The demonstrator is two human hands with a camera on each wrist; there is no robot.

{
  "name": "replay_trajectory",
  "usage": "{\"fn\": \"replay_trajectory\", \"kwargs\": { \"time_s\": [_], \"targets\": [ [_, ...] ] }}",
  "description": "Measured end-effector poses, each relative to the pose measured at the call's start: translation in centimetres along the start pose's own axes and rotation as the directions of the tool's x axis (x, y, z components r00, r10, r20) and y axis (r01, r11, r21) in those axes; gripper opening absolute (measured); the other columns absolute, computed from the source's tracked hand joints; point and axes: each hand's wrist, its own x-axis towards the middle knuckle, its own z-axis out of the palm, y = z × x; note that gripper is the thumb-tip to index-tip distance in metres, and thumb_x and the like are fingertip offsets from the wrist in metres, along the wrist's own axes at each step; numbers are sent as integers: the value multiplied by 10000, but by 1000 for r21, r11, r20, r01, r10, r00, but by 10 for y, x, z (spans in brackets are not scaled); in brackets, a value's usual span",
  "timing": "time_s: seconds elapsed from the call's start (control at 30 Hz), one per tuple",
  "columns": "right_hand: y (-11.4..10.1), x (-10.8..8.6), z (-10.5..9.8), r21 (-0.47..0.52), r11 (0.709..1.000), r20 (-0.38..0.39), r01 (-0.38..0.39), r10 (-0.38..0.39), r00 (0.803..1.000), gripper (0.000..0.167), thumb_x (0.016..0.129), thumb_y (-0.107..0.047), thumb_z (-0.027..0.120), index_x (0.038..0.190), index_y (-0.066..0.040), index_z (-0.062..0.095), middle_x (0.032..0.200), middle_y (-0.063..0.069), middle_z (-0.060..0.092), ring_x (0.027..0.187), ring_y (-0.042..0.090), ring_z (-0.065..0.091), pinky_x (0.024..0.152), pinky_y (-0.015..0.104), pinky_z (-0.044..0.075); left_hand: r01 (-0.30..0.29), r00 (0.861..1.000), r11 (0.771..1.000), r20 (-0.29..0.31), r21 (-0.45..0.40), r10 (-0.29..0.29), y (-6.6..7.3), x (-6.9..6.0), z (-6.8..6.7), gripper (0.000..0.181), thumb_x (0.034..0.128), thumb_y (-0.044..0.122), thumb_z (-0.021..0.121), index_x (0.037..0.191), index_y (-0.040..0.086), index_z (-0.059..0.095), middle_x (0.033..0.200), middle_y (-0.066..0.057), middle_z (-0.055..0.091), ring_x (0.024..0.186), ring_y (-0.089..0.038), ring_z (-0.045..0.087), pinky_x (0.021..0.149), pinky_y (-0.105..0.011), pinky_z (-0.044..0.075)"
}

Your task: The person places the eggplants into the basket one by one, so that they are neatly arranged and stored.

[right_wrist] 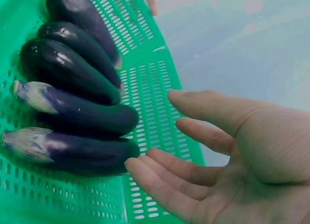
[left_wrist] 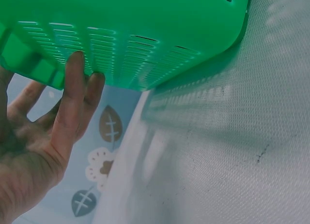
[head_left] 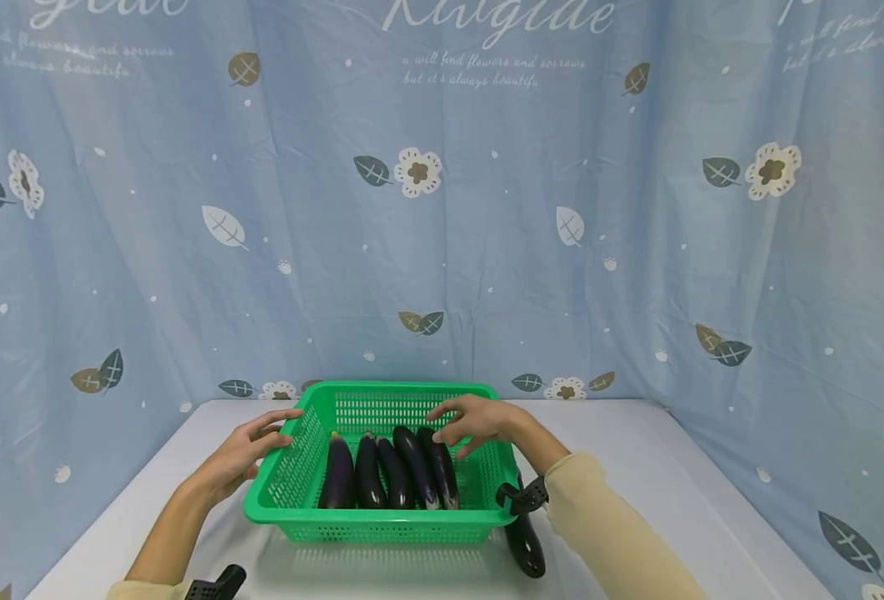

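Note:
A green plastic basket point(head_left: 382, 527) with slotted walls stands on the table, holding several dark purple eggplants point(head_left: 370, 479) side by side. At its left rim is my left hand point(head_left: 235, 454), its fingers touching the edge. The left wrist view shows those fingers point(left_wrist: 72, 98) fairly straight against the slotted outer wall. Above the basket's right half hovers my right hand point(head_left: 475, 421), fingers loosely spread and nothing held. In the right wrist view its fingertips are close to the end of the nearest eggplant point(right_wrist: 92, 153); I cannot tell whether they touch.
Another eggplant point(head_left: 526, 546) lies on the white table point(head_left: 636, 475) outside the basket's front right corner, partly hidden by the basket and the right wrist's black strap point(head_left: 524, 497). A blue patterned curtain point(head_left: 486, 250) hangs behind and along both sides.

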Motion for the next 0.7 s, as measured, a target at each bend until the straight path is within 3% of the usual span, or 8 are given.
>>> {"fn": "replay_trajectory", "kwargs": {
  "time_s": [0.17, 0.37, 0.63, 0.7],
  "targets": [
    [-1, -9, -5, 13, 999, -21, 49, -49, 999, 506, 937, -187, 671, 1407, -83, 515, 1259, 158, 614, 1139, 395, 610, 905, 507, 540, 1, 1000, 1000, -3, 8, -1, 0, 0, 0, 606, 993, 334, 565, 1532, 189, 330, 1643, -176, 117, 1471, -499, 159, 906, -462, 423],
    [3, -20, -14, 40, 994, -35, 105, -104, 994, 446, 958, -210, 644, 1383, -124, 537, 1305, 164, 592, 1052, 236, 664, 905, 470, 549, 5, 1000, 1000, -8, 17, -5, 2, 0, 0, 612, 989, 336, 572, 1532, 190, 331, 1646, -172, 104, 1477, -493, 139, 937, -537, 422],
    [18, -41, -28, 37, 984, -64, 174, -171, 983, 528, 971, -259, 625, 1441, -74, 469, 1295, 172, 588, 1050, 217, 657, 919, 470, 543, -2, 1000, 1000, -12, -8, 2, 0, -1, 1, 611, 986, 327, 578, 1529, 184, 337, 1642, -185, 109, 1473, -496, 149, 831, -388, 413],
    [23, -47, -31, 34, 981, -84, 191, -187, 979, 541, 973, -265, 621, 1446, -59, 458, 1303, 191, 580, 1039, 220, 659, 911, 474, 546, -1, 1000, 1000, -13, -15, 1, 0, -1, 1, 612, 984, 328, 582, 1528, 186, 340, 1642, -185, 106, 1474, -494, 145, 749, -357, 409]
  ]
}}
